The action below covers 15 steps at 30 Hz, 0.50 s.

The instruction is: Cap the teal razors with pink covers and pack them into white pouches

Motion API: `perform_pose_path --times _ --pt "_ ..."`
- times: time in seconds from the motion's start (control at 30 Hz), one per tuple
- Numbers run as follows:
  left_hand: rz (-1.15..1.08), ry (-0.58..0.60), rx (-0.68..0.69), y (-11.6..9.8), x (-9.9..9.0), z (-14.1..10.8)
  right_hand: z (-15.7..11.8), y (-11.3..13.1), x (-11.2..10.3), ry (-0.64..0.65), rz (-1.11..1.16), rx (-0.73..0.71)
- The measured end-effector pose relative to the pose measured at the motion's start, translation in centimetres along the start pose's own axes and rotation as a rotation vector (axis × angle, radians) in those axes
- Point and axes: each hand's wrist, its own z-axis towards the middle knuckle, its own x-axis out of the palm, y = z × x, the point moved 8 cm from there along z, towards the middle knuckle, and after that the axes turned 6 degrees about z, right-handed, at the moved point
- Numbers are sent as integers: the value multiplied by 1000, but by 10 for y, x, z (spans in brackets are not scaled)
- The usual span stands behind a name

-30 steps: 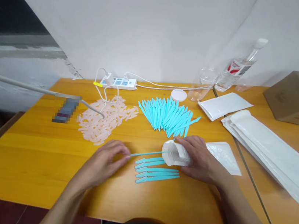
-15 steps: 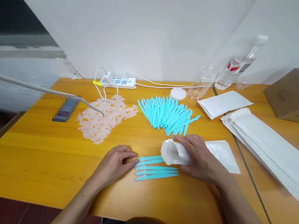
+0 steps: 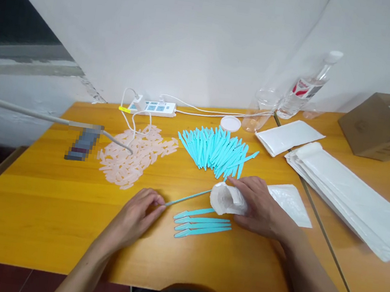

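Observation:
My left hand [image 3: 142, 213] pinches the end of one turquoise eyebrow razor [image 3: 187, 197], seen edge-on and slanting up to the right. Its far end reaches the white padded bag [image 3: 227, 199], whose round mouth faces left. Wrapped around that bag is my right hand [image 3: 257, 205], closed. Just below lie several more eyebrow razors [image 3: 203, 224] side by side, clear covers at their left ends; the bag hides part of the top one. Beyond the hands is a large heap of turquoise eyebrow razors [image 3: 216, 151].
Left of the heap spreads a pile of pale pink slips [image 3: 135, 157]. Behind stand a power strip [image 3: 157, 108], a round lid [image 3: 230, 123], a clear jar [image 3: 259, 111] and a bottle [image 3: 306, 89]. White padded bags [image 3: 350, 199] and a cardboard box [image 3: 382, 126] are rightward; a phone [image 3: 84, 143] lies left.
My left hand has taken one eyebrow razor from the row and drawn it left and up, its far end now at the bag. My right hand keeps its hold on the bag.

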Motion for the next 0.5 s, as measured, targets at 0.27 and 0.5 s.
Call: perform_pose_path --times 0.27,0.5 --pt "219 11 267 -84 14 49 2 6 5 17 -12 -35" --pt "-137 -172 189 -81 20 58 0 6 3 -1 15 -35"
